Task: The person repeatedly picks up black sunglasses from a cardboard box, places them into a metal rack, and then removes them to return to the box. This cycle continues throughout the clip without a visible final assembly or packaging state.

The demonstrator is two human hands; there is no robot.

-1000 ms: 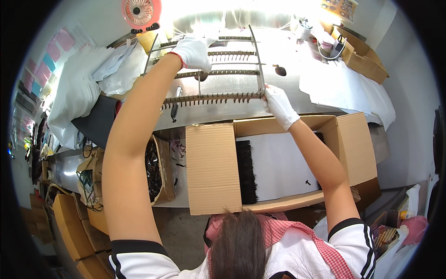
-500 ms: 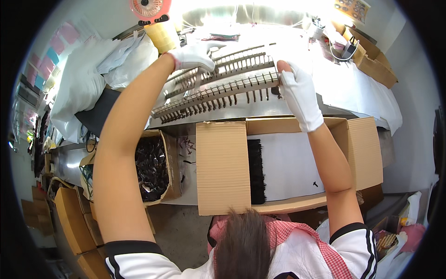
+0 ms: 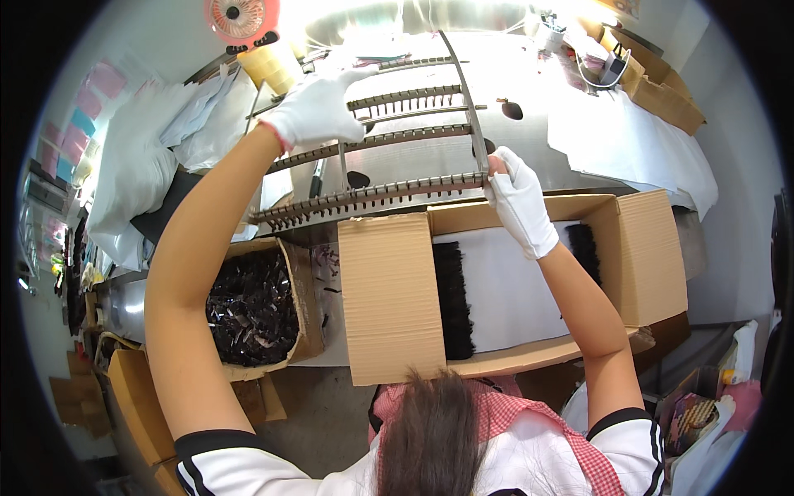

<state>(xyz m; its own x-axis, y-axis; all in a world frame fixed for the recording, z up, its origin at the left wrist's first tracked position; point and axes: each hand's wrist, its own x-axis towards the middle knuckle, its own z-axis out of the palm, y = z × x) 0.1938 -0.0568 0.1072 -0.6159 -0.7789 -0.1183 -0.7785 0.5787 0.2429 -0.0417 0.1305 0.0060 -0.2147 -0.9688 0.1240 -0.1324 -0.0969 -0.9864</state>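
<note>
A grey metal rack (image 3: 413,135), with several parallel bars carrying rows of small pins, lies in front of me over the worktop. My left hand (image 3: 318,112), in a white glove, grips it towards its left side, around a crossbar. One finger stretches out to the right; part of the grip is hidden under the glove. At the near right corner, my right hand (image 3: 521,198) is closed on the rack's end bar, in a glove that leaves a fingertip bare. Just below the rack stands an open cardboard box (image 3: 389,302), holding white sheet (image 3: 513,289) and black fringed material (image 3: 453,302).
Left of the box, a carton (image 3: 308,306) holds dark shiny pieces (image 3: 252,310). A dark oval piece (image 3: 512,109) lies on the metal worktop (image 3: 538,161). White sheets (image 3: 637,157) cover the right side. A pink fan (image 3: 241,18) and yellow roll (image 3: 271,68) stand at far left.
The rack has turned from a steep tilt to a flatter pose, its bars now spread out to view. My left hand moved left and slightly nearer; my right hand came down towards the box.
</note>
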